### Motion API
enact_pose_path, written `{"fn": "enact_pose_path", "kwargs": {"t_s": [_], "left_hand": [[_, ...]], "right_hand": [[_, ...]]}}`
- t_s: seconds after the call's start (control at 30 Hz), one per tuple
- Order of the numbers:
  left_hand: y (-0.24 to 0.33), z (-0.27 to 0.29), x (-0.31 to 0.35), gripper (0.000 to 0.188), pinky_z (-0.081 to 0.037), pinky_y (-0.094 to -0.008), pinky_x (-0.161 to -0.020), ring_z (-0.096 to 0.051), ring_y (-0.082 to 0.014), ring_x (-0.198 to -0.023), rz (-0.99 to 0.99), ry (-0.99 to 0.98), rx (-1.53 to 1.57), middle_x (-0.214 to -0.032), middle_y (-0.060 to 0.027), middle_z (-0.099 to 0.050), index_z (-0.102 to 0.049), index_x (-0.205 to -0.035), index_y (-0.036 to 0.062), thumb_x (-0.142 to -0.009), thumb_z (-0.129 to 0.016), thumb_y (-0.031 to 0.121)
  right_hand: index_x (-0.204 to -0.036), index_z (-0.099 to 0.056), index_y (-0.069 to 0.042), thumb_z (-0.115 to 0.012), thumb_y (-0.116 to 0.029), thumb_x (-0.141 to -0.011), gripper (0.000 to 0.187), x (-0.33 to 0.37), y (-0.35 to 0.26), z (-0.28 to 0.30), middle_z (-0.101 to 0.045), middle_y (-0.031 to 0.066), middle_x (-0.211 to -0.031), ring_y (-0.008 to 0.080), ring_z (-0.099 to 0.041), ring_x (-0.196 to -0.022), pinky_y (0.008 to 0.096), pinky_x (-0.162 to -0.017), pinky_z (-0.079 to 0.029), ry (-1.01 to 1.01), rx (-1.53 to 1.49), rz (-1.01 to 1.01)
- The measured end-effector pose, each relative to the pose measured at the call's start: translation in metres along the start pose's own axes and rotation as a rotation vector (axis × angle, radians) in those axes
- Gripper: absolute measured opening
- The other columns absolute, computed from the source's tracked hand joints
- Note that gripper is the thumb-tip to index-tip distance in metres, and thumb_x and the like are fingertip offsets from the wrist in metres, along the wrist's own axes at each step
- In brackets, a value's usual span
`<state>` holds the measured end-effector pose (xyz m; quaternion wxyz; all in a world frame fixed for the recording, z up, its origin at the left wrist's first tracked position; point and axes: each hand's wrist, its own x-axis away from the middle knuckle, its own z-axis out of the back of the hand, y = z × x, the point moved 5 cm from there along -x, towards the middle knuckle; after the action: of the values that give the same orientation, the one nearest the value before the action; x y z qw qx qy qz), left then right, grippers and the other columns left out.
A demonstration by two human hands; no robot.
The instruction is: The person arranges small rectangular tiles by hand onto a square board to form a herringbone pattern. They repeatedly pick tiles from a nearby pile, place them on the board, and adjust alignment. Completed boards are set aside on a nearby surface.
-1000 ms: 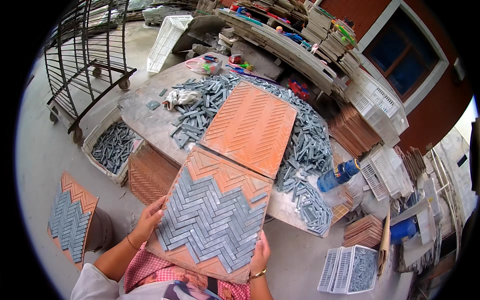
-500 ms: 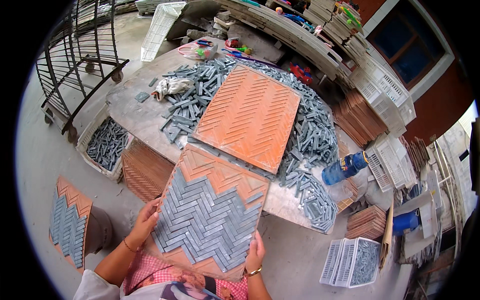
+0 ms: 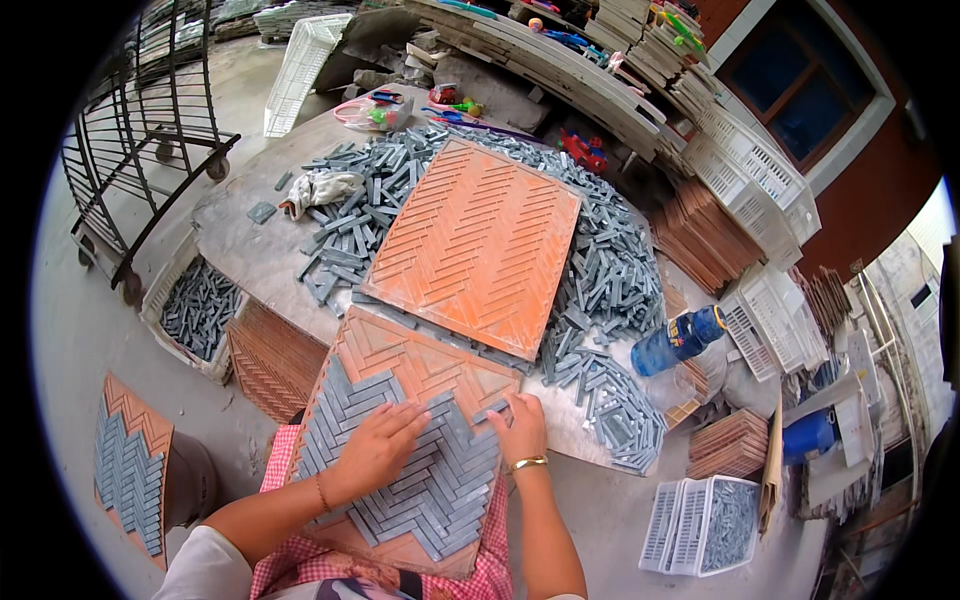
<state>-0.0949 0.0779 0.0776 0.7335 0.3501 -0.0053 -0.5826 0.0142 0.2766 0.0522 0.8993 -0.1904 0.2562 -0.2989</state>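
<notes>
An orange herringbone mould board (image 3: 440,352) rests on my lap, tilted up against the table edge. Narrow grey tile strips (image 3: 430,500) fill its middle in a zigzag pattern, while its top and bottom ends show bare grooves. My left hand (image 3: 383,450) lies over the strips, fingers stretched out and holding nothing. At the board's upper right edge, my right hand (image 3: 522,430) pinches a single grey tile strip (image 3: 489,411) between thumb and fingers. Beyond it, a second orange mould board (image 3: 475,245), with no strips in it, lies on the heap of loose grey strips (image 3: 610,265).
A blue bottle (image 3: 668,345) stands at the table's right. A white glove (image 3: 322,188) lies left of the heap. Crates of strips stand at left (image 3: 150,300) and right (image 3: 690,525). A partly filled board (image 3: 130,475) leans at lower left, near a black wheeled rack (image 3: 140,150).
Both hands have left the board's side edges. The left has moved onto the laid strips, the right up to the single strip at the upper right. The board has settled lower onto my lap.
</notes>
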Motion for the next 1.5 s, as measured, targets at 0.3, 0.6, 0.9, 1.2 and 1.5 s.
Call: {"fn": "enact_pose_path", "kwargs": {"t_s": [0.3, 0.6, 0.9, 1.2, 1.5], "left_hand": [[0.000, -0.051, -0.045, 0.037, -0.031, -0.0416, -0.103, -0.043, -0.0273, -0.120, 0.029, -0.009, -0.069, -0.123, -0.0123, -0.052, -0.057, -0.111, 0.0021, -0.076, -0.063, 0.013], [-0.007, -0.065, -0.043, 0.030, -0.039, -0.0381, -0.097, -0.050, -0.0294, -0.112, 0.090, 0.096, 0.053, -0.114, -0.0122, -0.057, -0.061, -0.098, 0.0023, -0.070, -0.068, 0.011], [-0.004, -0.064, -0.045, 0.033, -0.038, -0.0398, -0.098, -0.049, -0.0303, -0.114, 0.135, 0.062, 0.067, -0.116, -0.0131, -0.056, -0.058, -0.100, 0.0031, -0.070, -0.068, 0.013], [0.013, -0.066, -0.042, 0.042, -0.029, -0.0432, -0.104, -0.044, -0.0260, -0.122, 0.034, 0.012, -0.130, -0.123, -0.0111, -0.053, -0.054, -0.114, 0.0040, -0.074, -0.065, 0.014], [0.009, -0.070, -0.029, 0.051, -0.025, -0.0423, -0.107, -0.038, -0.0230, -0.127, -0.080, -0.137, -0.222, -0.133, -0.0087, -0.047, -0.048, -0.127, 0.0046, -0.080, -0.060, 0.019]], "right_hand": [[-0.087, -0.059, 0.000, -0.073, -0.005, -0.069, 0.023, -0.013, 0.016, -0.012, -0.062, 0.0078, -0.078, 0.0165, -0.061, -0.069, 0.0272, -0.066, -0.050, -0.259, -0.322, -0.293], [-0.079, -0.062, -0.002, -0.068, -0.002, -0.072, 0.009, -0.024, 0.050, -0.003, -0.065, 0.0060, -0.072, 0.0123, -0.061, -0.066, 0.0256, -0.064, -0.049, -0.378, -0.555, -0.339], [-0.076, -0.065, -0.004, -0.069, -0.009, -0.068, 0.010, -0.028, 0.046, -0.009, -0.066, 0.0094, -0.072, 0.0191, -0.064, -0.066, 0.0292, -0.063, -0.050, -0.402, -0.413, -0.282], [-0.081, -0.060, -0.006, -0.070, -0.014, -0.071, 0.017, -0.012, 0.003, -0.001, -0.058, 0.0120, -0.081, 0.0333, -0.058, -0.076, 0.0425, -0.068, -0.047, -0.259, 0.082, -0.026], [-0.085, -0.062, -0.009, -0.070, -0.014, -0.070, 0.018, -0.012, -0.002, 0.002, -0.056, 0.0089, -0.088, 0.0295, -0.055, -0.088, 0.0386, -0.074, -0.047, -0.306, -0.061, 0.143]]}}
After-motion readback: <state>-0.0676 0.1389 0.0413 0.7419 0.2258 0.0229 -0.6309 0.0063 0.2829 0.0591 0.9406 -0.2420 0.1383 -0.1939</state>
